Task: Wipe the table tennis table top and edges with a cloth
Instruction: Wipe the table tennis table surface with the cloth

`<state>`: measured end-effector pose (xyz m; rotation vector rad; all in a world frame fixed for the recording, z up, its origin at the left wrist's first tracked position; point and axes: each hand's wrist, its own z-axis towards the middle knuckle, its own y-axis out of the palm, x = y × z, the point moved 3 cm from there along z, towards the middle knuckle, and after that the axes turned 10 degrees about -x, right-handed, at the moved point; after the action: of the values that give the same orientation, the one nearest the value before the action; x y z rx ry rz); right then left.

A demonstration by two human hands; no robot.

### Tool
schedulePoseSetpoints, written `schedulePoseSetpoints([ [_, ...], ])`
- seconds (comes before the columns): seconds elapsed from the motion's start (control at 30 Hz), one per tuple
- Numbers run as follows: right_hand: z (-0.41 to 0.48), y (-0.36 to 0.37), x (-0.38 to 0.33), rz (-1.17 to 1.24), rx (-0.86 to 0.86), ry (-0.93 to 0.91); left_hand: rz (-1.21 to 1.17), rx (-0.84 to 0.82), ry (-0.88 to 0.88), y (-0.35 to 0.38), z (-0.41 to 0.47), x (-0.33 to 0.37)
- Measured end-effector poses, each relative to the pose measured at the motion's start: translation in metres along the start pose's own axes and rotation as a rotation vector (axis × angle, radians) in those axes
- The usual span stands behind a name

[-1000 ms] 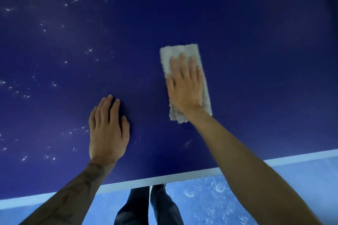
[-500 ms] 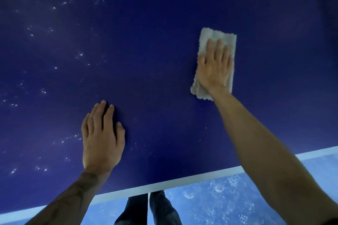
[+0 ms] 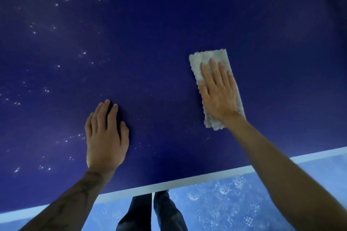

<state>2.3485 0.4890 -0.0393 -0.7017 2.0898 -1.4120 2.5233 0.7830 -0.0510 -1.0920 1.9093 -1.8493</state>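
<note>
Dark blue table tennis table top (image 3: 187, 15) shows white specks (image 3: 84, 53) leftward; the flat-fingered right hand (image 3: 219, 95) pressing a folded grey cloth (image 3: 201, 62) could skip them, while the left hand (image 3: 106, 137) rests flat.

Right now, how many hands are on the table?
2. The left hand rests flat on the bare blue table top; the right hand presses flat on the cloth. None seem hidden.

The place looked like an indoor games room or sports hall, though which of the two could not be told. A dark blue table top (image 3: 169, 24) filled most of the view, with a white line (image 3: 187, 181) painted along its near edge, as on a table tennis table. Below that edge lay a smooth blue floor (image 3: 234, 204) mottled with pale marks.
</note>
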Motion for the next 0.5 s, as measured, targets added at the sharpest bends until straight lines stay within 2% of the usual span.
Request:
schedulePoseSetpoints([
  [0.1, -0.046, 0.030, -0.042, -0.038, 0.014, -0.047, -0.001, -0.014, -0.003, -0.002, 0.000, 0.000],
  [0.17, -0.078, 0.050, -0.070, -0.048, -0.023, -0.198, 0.002, -0.020, -0.001, -0.003, -0.001, 0.002],
  [0.23, -0.088, 0.053, -0.069, -0.055, -0.033, -0.317, 0.003, -0.022, 0.000, -0.004, -0.001, 0.002],
  [0.3, -0.086, 0.046, -0.042, -0.054, -0.035, -0.228, 0.003, -0.023, 0.001, -0.004, 0.000, 0.002],
  [0.37, -0.091, 0.040, -0.015, -0.014, -0.012, 0.002, -0.004, -0.021, 0.002, -0.004, -0.001, 0.003],
  [0.43, -0.103, 0.042, -0.021, 0.000, -0.002, 0.154, -0.011, -0.017, 0.000, -0.005, -0.001, 0.004],
  [0.5, -0.110, 0.051, -0.061, -0.004, -0.010, 0.125, -0.016, -0.015, -0.005, -0.006, -0.001, 0.005],
])
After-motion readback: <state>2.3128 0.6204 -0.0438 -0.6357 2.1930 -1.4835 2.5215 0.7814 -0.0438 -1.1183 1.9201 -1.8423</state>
